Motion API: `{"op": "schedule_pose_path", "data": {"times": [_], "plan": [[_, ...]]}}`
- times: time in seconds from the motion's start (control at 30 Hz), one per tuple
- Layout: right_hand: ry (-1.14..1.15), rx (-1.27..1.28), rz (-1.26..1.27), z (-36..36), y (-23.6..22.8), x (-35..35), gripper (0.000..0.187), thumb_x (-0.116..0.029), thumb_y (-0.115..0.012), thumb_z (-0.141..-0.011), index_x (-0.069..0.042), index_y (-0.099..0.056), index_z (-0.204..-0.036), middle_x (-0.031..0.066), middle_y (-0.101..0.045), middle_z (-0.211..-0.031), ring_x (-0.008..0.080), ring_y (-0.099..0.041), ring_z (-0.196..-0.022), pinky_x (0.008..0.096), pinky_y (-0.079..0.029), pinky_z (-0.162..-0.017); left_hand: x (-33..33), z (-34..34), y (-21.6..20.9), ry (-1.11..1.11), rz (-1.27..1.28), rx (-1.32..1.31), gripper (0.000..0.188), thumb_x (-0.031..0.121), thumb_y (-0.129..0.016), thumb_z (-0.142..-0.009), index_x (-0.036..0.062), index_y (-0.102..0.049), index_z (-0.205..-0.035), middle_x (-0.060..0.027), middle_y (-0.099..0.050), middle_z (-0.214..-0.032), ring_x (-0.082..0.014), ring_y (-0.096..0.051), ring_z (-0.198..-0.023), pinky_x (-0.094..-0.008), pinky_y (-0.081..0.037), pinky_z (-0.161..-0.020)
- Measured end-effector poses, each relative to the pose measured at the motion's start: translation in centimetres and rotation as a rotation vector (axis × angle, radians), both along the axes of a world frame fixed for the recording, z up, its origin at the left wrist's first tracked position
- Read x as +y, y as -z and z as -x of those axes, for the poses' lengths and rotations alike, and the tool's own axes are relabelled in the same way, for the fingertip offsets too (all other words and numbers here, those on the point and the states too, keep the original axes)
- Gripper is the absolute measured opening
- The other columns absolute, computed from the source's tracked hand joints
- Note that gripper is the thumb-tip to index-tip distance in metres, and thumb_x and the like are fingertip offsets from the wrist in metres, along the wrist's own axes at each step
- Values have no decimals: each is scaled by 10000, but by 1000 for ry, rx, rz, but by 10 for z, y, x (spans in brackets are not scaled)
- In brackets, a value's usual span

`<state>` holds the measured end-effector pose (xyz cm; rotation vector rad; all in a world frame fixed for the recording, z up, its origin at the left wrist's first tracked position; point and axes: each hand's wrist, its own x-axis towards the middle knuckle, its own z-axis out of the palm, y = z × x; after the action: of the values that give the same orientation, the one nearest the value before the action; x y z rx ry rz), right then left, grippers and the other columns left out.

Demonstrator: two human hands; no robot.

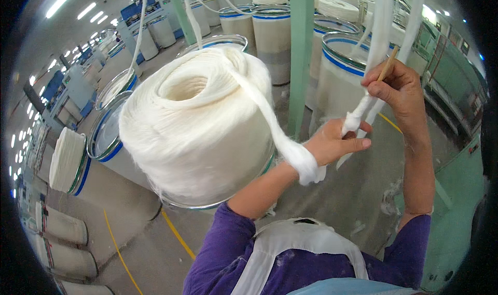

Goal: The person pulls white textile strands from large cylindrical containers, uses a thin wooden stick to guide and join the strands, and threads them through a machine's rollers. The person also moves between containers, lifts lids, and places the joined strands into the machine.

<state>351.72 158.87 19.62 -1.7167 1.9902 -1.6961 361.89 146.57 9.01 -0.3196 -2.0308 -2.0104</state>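
Note:
A large coil of white fibre sliver (202,134) bulges above the rim of a can at the centre. From its top a thick sliver strand (262,111) runs down and loops over my left wrist. My left hand (332,142) is closed round the lower end of a sliver hanging from above (381,25), where it looks thickened or wrapped. Just above it, my right hand (397,87) pinches a thin wooden stick (388,64) that lies along the same sliver. The stick's lower end is hidden by fingers and fibre.
A green post (302,56) stands beyond the coil. Tall cans with blue bands (340,82) stand behind it, and more cans (111,170) stand on the left. Green machine panels (459,212) flank my right side. Yellow lines (176,232) and loose fluff mark the floor.

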Motion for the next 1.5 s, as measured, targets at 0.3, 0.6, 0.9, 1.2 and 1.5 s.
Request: {"op": "schedule_pose_path", "data": {"times": [0.3, 0.6, 0.9, 1.2, 1.5], "plan": [[100, -338, 958, -3, -54, 23, 266, -281, -525, -947, -51, -611, -1050, 51, -580, -915, 138, -477, -714, 279, -459, -797, -34, -2, 40, 27, -177, -296, 343, 366, -539, -941, 65, -629, -1078, 82, -339, -591, -44, -293, -503, -235, -270, -472], [-450, -48, -403, -37, 227, 21, 169, -202, -674, -845, -69, -672, -948, 78, -674, -888, 192, -639, -740, 313, -498, -668, -49, -55, 388, -524, -871, -621, 301, 321, -475, -979, 64, -558, -1111, -30, -583, -937, -135, -533, -803, -271, -434, -701], [-911, -25, -1339, -98, 487, 17, 248, -223, -544, -886, -60, -649, -1040, 111, -660, -944, 265, -589, -796, 405, -454, -729, -26, -145, 528, -153, 158, -1076, 364, 302, -539, -925, 21, -601, -1148, -101, -632, -1032, -188, -580, -873, -314, -456, -762], [41, -9, -778, -27, 364, 109, 362, -119, -576, -779, -89, -625, -1136, 138, -636, -1123, 324, -593, -1041, 430, -474, -889, 10, 60, 288, -575, 82, -146, 426, 359, -433, -981, 20, -554, -1210, -143, -597, -1148, -254, -543, -1088, -362, -390, -943], [680, -110, -158, 55, 220, 24, 435, -254, -353, -991, -9, -432, -1342, 170, -432, -1391, 309, -381, -1303, 398, -274, -1096, 25, 180, 148, 1, -734, -148, 700, 613, -243, -948, 61, -423, -1338, -144, -419, -1394, -262, -347, -1322, -407, -231, -1100]]}}
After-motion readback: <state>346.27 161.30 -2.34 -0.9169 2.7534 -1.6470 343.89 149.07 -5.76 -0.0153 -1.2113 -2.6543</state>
